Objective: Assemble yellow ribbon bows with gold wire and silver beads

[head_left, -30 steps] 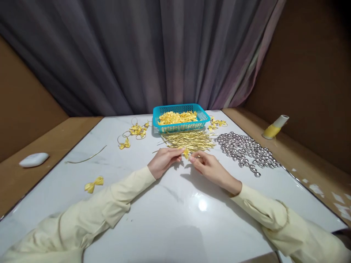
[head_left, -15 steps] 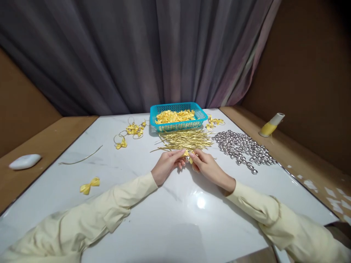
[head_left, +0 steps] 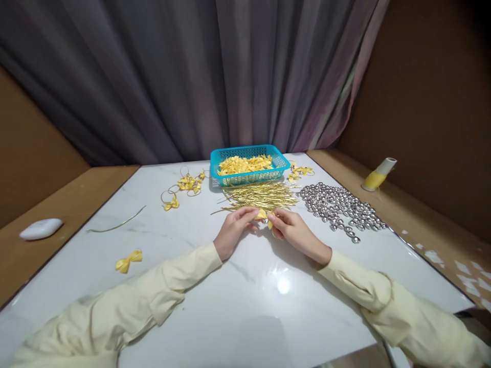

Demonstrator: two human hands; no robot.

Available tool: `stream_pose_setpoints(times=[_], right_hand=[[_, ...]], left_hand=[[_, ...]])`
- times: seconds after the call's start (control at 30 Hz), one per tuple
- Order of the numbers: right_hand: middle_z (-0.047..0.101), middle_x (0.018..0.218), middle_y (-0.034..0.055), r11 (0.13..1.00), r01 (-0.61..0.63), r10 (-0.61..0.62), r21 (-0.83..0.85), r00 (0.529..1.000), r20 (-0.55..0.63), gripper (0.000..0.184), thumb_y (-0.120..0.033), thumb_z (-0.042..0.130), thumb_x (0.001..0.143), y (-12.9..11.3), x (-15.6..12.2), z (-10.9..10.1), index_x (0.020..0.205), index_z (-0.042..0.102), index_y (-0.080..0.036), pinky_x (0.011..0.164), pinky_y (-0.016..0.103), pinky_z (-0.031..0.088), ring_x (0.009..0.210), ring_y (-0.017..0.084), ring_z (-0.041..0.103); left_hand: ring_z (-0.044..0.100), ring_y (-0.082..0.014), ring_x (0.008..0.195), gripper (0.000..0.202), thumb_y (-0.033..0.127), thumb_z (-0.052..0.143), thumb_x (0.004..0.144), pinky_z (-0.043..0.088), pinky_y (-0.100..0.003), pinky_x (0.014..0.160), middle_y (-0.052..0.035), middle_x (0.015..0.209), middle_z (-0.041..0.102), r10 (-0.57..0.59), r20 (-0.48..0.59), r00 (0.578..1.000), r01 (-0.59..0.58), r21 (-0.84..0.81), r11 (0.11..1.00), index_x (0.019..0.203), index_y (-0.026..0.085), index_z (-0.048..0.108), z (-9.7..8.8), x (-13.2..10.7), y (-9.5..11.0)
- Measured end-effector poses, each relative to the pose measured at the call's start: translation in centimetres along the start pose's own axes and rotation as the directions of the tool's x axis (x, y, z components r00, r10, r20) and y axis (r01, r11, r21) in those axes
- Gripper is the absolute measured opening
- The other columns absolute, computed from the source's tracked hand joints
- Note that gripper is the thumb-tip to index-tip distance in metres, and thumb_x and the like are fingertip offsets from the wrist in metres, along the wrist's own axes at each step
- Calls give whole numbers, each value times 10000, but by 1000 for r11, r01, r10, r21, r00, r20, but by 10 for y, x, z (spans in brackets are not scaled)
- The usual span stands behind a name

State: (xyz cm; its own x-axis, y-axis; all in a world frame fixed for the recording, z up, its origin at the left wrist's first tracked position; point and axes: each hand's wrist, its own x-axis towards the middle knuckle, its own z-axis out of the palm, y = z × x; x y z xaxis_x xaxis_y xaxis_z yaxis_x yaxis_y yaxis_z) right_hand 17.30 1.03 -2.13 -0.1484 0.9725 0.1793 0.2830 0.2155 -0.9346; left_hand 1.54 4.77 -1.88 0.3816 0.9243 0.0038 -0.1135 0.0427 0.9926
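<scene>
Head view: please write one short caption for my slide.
Both hands, left hand and right hand, pinch a small yellow bow before gold wire ties.

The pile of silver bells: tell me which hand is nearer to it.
Right. The right hand lies just left of the silver bells, apart from them. The left hand is farther left, beyond the small yellow bow both hands pinch.

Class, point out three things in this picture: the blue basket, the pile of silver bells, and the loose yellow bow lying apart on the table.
Blue basket (head_left: 249,178), head view, front wall.
Silver bells (head_left: 337,207), head view, middle of pile.
Yellow bow (head_left: 129,260), head view, centre knot.
</scene>
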Motion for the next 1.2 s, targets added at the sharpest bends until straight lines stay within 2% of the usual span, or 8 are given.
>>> stream_pose_setpoints(times=[0.2,0.3,0.5,0.73,1.0,1.07,1.13,1.2], right_hand=[[430,475,-43,997,31,-33,-69,999,-32,340,-379,396,860,0,0,0,577,401,-191,494,233,307,462,104,396],[420,478,-42,992,55,-60,-110,997,-45,347,-377,397,860,-1,0,-1,566,386,-192,490,233,302,466,104,391],[432,480,-37,994,48,-50,-97,999,-10,342,-377,403,853,-3,-2,-2,567,391,-190,478,229,303,466,100,388],[394,468,-48,1000,-19,18,22,998,55,342,-393,455,823,-6,-2,-5,564,409,-175,445,216,264,442,79,334],[264,463,-93,945,-169,102,280,966,239,342,-448,504,783,-13,-5,-11,603,370,-189,390,199,172,393,57,192],[270,460,-87,970,-132,95,202,978,184,343,-448,485,793,-12,-4,-9,597,376,-189,394,204,189,396,64,214],[308,463,-67,999,-36,37,-9,998,53,347,-425,439,821,-9,-2,-7,576,386,-186,407,213,217,410,76,267],[347,472,-45,967,40,-63,-251,995,-81,350,-374,402,844,-6,-1,-3,549,377,-188,432,223,234,435,90,318]], left_hand=[[525,-138,778,243,289,642,685,415,-219,622,-24,861,557,165,-146,975,-148,123,981,877,164,562,-2,-2,-1],[522,-157,841,326,277,682,651,423,-238,665,-37,925,549,266,-75,961,-235,287,929,919,173,527,1,-6,-2],[566,-160,824,280,282,666,670,442,-274,741,-38,864,610,65,128,990,-85,163,983,887,146,554,6,-7,-3],[562,-141,749,192,265,642,695,432,-252,707,-25,792,619,21,242,970,-59,153,986,838,137,627,3,-8,4],[547,-125,726,157,248,623,716,417,-232,682,-21,764,601,3,322,947,-58,161,985,817,128,623,1,-7,6],[558,-115,687,180,254,637,704,432,-229,663,-16,738,600,-16,293,956,-28,145,989,826,125,603,1,-5,4],[570,-114,634,237,267,651,692,449,-218,587,-13,711,602,-35,227,973,6,128,992,868,129,572,2,-4,1],[575,-117,573,315,290,667,676,433,-194,464,-18,697,613,-36,125,992,20,127,992,919,135,540,2,-3,-2]])
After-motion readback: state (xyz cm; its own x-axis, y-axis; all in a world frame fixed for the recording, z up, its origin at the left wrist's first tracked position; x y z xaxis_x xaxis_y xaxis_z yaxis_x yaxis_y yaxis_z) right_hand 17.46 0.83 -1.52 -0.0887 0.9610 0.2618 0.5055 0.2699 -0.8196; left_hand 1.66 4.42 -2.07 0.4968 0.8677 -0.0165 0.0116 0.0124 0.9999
